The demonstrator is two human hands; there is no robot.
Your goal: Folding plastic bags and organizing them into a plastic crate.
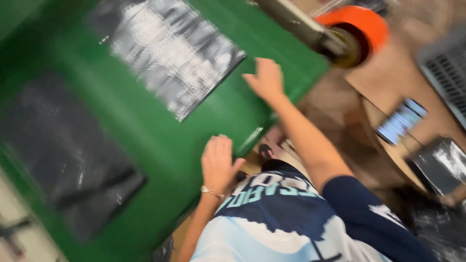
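Both hands press flat on a green panel (160,131): left hand (217,162) fingers spread, gripping nothing; right hand (265,77) open, a silvery patch (170,48) beyond its fingertips.

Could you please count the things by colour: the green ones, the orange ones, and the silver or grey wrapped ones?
Green: 1, the large green panel under both hands.
Orange: 1, the orange roll at the top.
Silver or grey: 2, the silver wrapped packet on the panel and the grey wrapped packet at right.
Total: 4
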